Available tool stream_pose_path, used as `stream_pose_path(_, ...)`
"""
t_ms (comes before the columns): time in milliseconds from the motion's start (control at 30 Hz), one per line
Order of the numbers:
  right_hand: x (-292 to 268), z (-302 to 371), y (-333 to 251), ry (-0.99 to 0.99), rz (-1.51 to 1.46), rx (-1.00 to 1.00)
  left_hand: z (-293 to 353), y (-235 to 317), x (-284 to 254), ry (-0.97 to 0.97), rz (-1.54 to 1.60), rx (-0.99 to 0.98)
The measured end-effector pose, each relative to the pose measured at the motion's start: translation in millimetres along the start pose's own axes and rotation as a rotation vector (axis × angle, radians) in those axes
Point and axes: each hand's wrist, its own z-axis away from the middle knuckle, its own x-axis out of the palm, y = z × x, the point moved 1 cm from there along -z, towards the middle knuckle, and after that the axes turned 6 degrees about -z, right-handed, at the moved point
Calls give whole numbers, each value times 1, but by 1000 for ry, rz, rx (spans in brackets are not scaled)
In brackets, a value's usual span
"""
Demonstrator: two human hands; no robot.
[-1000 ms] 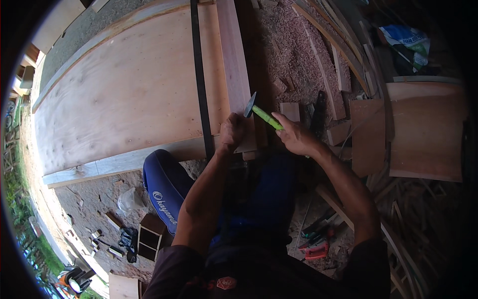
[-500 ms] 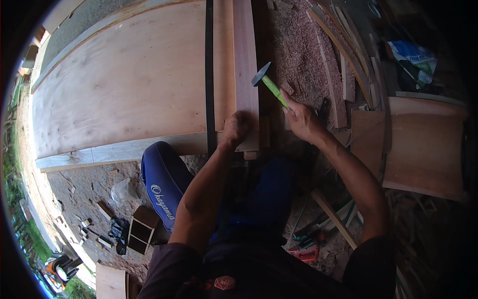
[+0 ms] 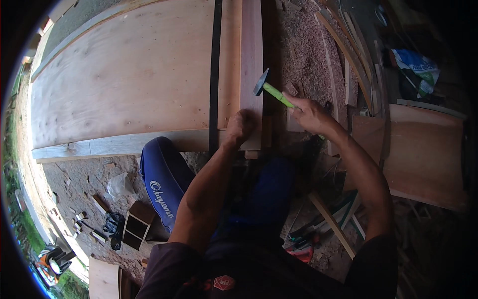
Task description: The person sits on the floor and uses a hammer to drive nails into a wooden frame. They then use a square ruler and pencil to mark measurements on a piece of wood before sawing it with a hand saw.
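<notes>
Reddish wood shavings (image 3: pixel 309 62) strewn right of pale beam (image 3: pixel 252 55). Right hand (image 3: pixel 312 117): fingers wrapped round green-handled hammer (image 3: pixel 277 94). Left hand (image 3: pixel 240 126): fingers curled tight at beam, contents hidden.

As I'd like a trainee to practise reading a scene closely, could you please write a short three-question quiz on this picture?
1. Which hand holds the hammer?
2. True or false: the black strip lies to the left of the plank.
3. Which is nearest the left hand: A, the clear bag; B, the plank; C, the blue bag?

Key:
1. The right hand.
2. True.
3. B.
</notes>
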Motion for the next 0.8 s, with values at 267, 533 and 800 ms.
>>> stream_pose_path(267,-1,-1,-3,-175,121,24,-1,-9,7,23,25,35)
stream_pose_path(533,9,2,0,-208,200,31,-2,-8,8,40,-128,2)
stream_pose_path(800,17,21,19,-120,134,-20,7,-73,-53,667,-449,25)
